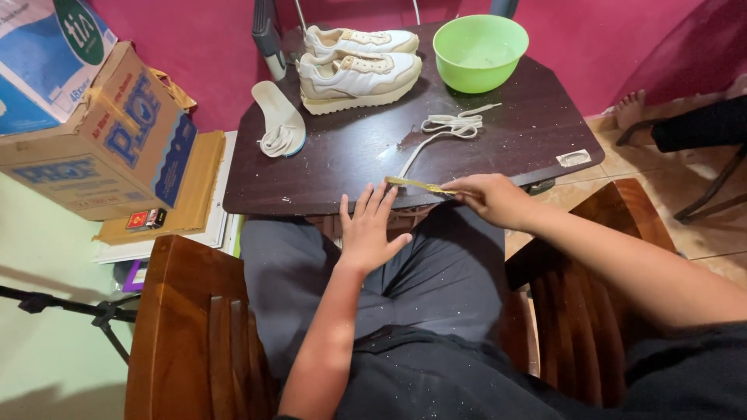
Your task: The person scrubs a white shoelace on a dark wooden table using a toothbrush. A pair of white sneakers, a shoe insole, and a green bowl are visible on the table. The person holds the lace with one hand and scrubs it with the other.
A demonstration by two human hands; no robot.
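Observation:
My right hand (490, 197) pinches a thin yellowish strip (416, 185) at the near edge of the dark wooden table (350, 152). My left hand (367, 229) lies flat with fingers spread, fingertips at the table's edge just left of the strip, wrist over my lap. A white shoelace (449, 126) lies loosely coiled on the table beyond the strip. Two cream sneakers (358, 74) stand at the back of the table.
A green plastic bowl (480, 51) sits at the back right. A white insole (278, 118) with a coiled lace lies at the left edge. Cardboard boxes (109, 132) are stacked on the left. Wooden chair arms (183, 327) flank my lap. Another person's bare foot (630, 109) shows at right.

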